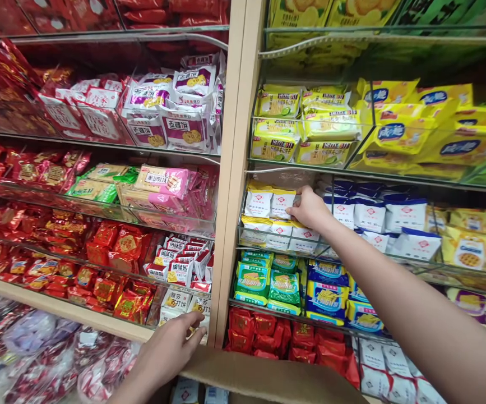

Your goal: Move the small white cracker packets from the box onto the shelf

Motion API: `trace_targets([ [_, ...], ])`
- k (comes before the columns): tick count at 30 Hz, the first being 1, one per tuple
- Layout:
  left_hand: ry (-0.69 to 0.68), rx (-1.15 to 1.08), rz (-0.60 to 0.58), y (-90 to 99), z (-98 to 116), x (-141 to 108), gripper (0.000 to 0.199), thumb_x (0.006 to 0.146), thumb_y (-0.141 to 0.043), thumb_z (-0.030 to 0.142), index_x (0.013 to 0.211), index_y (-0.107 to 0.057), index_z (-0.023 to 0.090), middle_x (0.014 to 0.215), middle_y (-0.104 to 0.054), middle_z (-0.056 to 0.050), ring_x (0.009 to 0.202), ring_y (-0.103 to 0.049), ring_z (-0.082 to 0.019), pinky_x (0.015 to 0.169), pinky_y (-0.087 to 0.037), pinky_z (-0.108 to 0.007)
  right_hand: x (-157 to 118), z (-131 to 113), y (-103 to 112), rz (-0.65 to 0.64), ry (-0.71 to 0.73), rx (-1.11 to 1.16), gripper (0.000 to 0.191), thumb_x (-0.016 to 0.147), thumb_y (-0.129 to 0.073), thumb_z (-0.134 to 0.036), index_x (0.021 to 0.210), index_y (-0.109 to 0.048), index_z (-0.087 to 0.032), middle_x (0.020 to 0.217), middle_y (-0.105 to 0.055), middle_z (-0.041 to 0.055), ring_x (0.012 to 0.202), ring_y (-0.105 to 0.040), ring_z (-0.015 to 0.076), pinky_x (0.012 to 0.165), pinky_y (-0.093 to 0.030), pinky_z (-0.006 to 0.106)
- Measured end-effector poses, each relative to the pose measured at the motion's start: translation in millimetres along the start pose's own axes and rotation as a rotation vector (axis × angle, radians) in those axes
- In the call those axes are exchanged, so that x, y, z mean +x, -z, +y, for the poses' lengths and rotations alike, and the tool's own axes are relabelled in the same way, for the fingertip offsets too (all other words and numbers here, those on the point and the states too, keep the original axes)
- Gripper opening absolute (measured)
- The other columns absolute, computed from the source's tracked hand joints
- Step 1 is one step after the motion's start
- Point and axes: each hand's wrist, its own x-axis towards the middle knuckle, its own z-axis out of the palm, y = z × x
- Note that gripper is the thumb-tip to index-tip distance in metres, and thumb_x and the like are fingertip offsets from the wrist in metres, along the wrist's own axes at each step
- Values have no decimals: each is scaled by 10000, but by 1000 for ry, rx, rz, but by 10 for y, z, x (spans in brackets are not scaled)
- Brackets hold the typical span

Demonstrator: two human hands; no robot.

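My right hand (310, 210) reaches into a shelf compartment, its fingers closed at the edge of a white snack packet (282, 203) with a yellow top. More packets of the same kind (258, 202) stand beside it, with a row (278, 234) in front behind the clear shelf guard. My left hand (169, 348) is held low at the left of an open cardboard box (259, 373). Its fingers are apart and nothing shows in them. Inside the box, the tops of white packets (185, 391) are partly visible; the flap hides the rest.
A wooden upright (231, 140) divides two glass-fronted shelf units. Blue-topped white packets (369, 214) fill the compartment to the right, with green packets (253, 280) below. Yellow lemon biscuit packets (329, 123) sit above. Plastic-wrapped goods (58, 348) lie at lower left.
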Motion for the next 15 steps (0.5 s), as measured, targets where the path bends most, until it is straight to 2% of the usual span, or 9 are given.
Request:
trace_targets([
  [7, -32, 42, -5, -7, 12, 7, 304, 838, -382, 400, 1015, -585, 259, 998, -667, -43, 926, -604, -215, 774, -413, -280, 56, 15, -1, -42, 41, -35, 517, 591, -677, -223, 1048, -453, -134, 860, -625, 116, 799, -595, 256, 702, -474, 383],
  [11, -35, 46, -18, 1, 7, 13, 312, 845, -368, 409, 1012, -588, 263, 1005, -667, -37, 926, -605, -215, 767, -416, -279, 56, 13, 65, -37, 50, -47, 573, 612, -673, -281, 1108, -446, -103, 922, -625, 152, 868, -588, 295, 743, -468, 417],
  [13, -33, 41, -18, 3, 1, 16, 313, 842, -373, 410, 1016, -588, 262, 1003, -668, -34, 920, -607, -211, 765, -416, -272, -40, -9, 113, 34, 111, -26, 534, 670, -625, -291, 1132, -441, -94, 990, -608, 167, 938, -565, 304, 791, -456, 440],
  [15, -24, 33, -19, -1, -9, 17, 313, 838, -381, 409, 1022, -587, 262, 987, -671, -30, 903, -611, -204, 767, -417, -268, -268, -34, 133, 196, 287, 36, 473, 732, -570, -281, 1151, -438, -104, 1078, -571, 167, 1017, -527, 288, 846, -443, 449],
])
